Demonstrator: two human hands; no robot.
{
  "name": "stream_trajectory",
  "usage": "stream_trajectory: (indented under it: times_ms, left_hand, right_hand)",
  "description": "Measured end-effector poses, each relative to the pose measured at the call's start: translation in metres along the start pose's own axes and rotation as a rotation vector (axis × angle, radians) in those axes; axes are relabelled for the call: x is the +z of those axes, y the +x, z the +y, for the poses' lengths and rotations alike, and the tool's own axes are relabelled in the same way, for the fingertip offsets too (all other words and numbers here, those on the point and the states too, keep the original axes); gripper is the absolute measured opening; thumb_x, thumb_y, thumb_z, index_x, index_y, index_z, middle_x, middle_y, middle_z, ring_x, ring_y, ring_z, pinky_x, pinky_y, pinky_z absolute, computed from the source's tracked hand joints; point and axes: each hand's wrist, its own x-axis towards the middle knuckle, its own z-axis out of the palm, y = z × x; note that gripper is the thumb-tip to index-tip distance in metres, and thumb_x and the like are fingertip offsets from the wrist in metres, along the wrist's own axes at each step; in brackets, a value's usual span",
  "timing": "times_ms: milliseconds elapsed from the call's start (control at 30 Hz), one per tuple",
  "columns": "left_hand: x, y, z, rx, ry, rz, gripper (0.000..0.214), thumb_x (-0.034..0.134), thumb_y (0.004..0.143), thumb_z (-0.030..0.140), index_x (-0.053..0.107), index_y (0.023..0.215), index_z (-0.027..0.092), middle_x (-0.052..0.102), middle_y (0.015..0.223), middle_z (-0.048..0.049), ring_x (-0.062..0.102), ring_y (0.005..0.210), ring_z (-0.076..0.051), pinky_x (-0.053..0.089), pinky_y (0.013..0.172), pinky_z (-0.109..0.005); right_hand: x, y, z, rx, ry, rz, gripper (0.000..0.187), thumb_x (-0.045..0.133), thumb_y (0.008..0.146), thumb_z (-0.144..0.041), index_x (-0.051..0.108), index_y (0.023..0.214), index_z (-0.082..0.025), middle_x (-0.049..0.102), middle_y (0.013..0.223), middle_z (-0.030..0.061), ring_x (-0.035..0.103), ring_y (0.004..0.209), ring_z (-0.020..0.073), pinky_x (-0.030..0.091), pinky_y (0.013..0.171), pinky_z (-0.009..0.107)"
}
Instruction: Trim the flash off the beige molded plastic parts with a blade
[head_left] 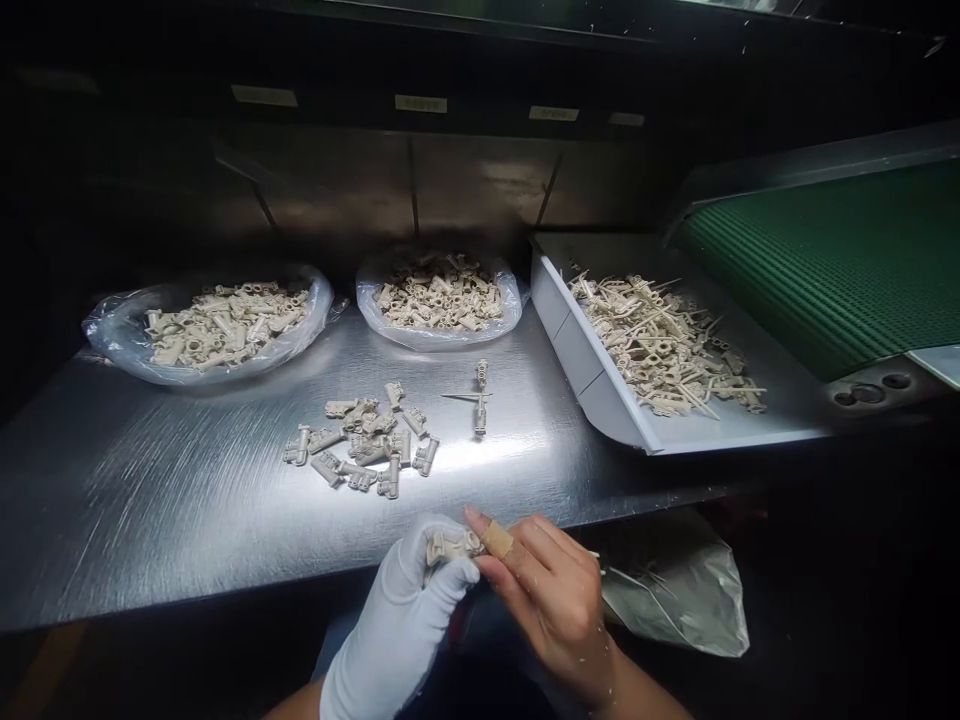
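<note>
In a white glove, my left hand (409, 600) grips a small beige moulded plastic part (448, 546) between thumb and fingers, just off the table's front edge. My bare right hand (551, 590), with a tan bandage on one finger, is closed right beside the part's right end. Whatever lies inside its curled fingers is hidden; a pale tip shows at its far side. Ahead on the metal table (225, 480) is a loose pile of similar beige parts (371, 435). To the pile's right lies a pair of parts joined by a thin sprue (480, 398).
Two plastic-lined containers (322, 300) (439, 340) full of beige parts stand at the back. A white tray (592, 375) on the right holds parts with sprues, below a green conveyor belt (832, 260). A plastic bag (697, 590) with thin scraps hangs under the table's edge.
</note>
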Motion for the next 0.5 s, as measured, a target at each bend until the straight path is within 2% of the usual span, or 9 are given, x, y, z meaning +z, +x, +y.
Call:
stream_trajectory:
  times_ms: [133,233,300,400,500]
  left_hand:
    - [0.0006,-0.0017,-0.003,0.035,0.095,-0.018,0.023,0.058,0.103,0.037,0.065,0.088,0.021,0.066,0.087,-0.0002,0.061,0.083,-0.017,0.05,0.083,-0.029]
    - [-0.0005,-0.0041,-0.0039,0.052,0.115,-0.034,0.02,0.057,0.104,0.036,0.066,0.093,0.021,0.068,0.093,-0.0019,0.063,0.088,-0.018,0.049,0.087,-0.031]
    - [-0.001,-0.0043,-0.0028,0.009,0.064,-0.047,0.022,0.058,0.103,0.037,0.064,0.09,0.021,0.066,0.089,-0.001,0.061,0.084,-0.017,0.05,0.084,-0.03]
    - [-0.0003,-0.0017,0.0007,-0.107,-0.057,-0.057,0.031,0.062,0.1,0.041,0.056,0.077,0.021,0.058,0.075,0.003,0.053,0.069,-0.014,0.049,0.071,-0.027]
    - [0.0006,0.0022,0.0048,-0.13,-0.115,-0.025,0.029,0.067,0.097,0.042,0.06,0.078,0.021,0.061,0.077,0.0025,0.056,0.072,-0.014,0.051,0.073,-0.026]
  right_hand:
    - [0.003,-0.0007,0.0024,0.028,0.058,0.007,0.037,0.046,0.112,-0.026,0.055,0.148,-0.018,0.058,0.076,0.0016,0.053,0.069,0.0176,0.043,0.061,0.029]
    - [0.0045,-0.0003,0.0026,0.018,-0.006,0.03,0.04,0.045,0.112,-0.028,0.054,0.149,-0.017,0.058,0.076,0.0021,0.052,0.068,0.0182,0.042,0.06,0.029]
    - [0.004,0.0006,0.0015,0.004,-0.03,0.032,0.038,0.046,0.112,-0.028,0.057,0.146,-0.016,0.059,0.075,0.0024,0.051,0.067,0.0183,0.041,0.059,0.03]
    - [0.0028,0.0016,0.0002,0.0,0.025,0.032,0.033,0.048,0.111,-0.028,0.064,0.139,-0.019,0.062,0.075,0.0023,0.053,0.067,0.0179,0.041,0.059,0.029]
    - [0.0033,0.0008,0.0014,0.121,0.229,0.033,0.032,0.049,0.111,-0.039,0.069,0.13,-0.022,0.065,0.077,0.0018,0.056,0.067,0.0163,0.043,0.059,0.027]
